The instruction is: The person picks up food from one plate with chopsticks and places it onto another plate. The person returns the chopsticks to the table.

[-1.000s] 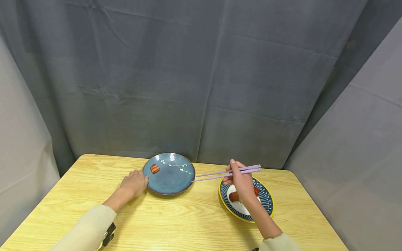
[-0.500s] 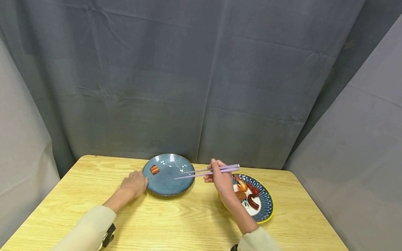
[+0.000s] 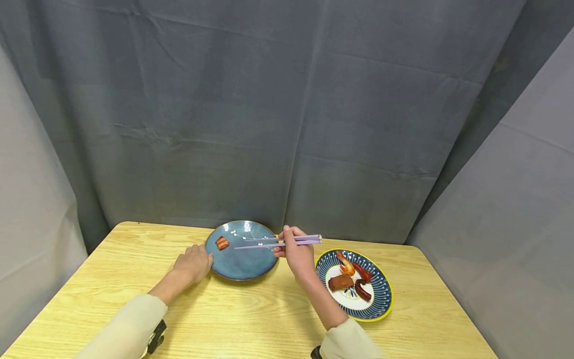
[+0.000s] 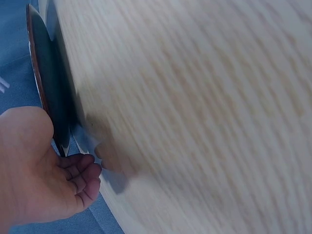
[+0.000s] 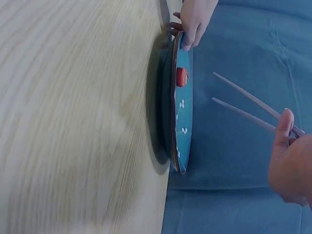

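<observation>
My left hand (image 3: 194, 262) holds the left rim of a round blue plate (image 3: 242, 264) with white blossoms; in the right wrist view its thumb lies on the rim and the fingers curl below. One small reddish-brown striped piece of food (image 3: 221, 243) sits on the plate's left side. My right hand (image 3: 299, 253) grips a pair of lilac chopsticks (image 3: 309, 240). Their tips point left over the plate, a little apart with nothing between them. From the side, the right wrist view shows the chopsticks (image 5: 248, 94) well above the plate.
Right of my right hand stands a yellow-rimmed, blue-patterned plate (image 3: 382, 294). It bears a shrimp (image 3: 345, 264), a brown block-like piece (image 3: 341, 282), a dark curved piece (image 3: 362, 290) and a red piece (image 3: 362, 272). A grey curtain (image 3: 251, 124) hangs behind the wooden table (image 3: 251, 324).
My right hand has moved left with the chopsticks, from above the patterned plate to the blue plate's right edge, uncovering the food on the patterned plate. The left hand stays at its rim.
</observation>
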Motion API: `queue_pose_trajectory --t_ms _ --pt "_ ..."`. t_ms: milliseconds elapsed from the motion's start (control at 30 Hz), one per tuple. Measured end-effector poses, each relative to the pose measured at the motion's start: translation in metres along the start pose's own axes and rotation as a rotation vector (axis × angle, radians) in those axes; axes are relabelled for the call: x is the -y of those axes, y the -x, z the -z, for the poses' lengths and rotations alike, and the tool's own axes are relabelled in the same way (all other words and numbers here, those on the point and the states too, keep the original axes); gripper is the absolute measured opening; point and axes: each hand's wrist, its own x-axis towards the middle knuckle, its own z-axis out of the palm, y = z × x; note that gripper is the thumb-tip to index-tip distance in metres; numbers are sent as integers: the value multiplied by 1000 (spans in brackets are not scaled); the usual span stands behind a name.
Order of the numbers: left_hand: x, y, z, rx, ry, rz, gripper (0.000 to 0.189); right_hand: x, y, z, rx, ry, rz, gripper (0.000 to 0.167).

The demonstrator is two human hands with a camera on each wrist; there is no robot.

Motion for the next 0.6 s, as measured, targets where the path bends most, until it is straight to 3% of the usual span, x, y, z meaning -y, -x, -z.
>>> queue_pose_trajectory --t_ms 600 --pt "-1 0 1 6 5 0 43 -16 -12 -41 -10 36 -4 32"
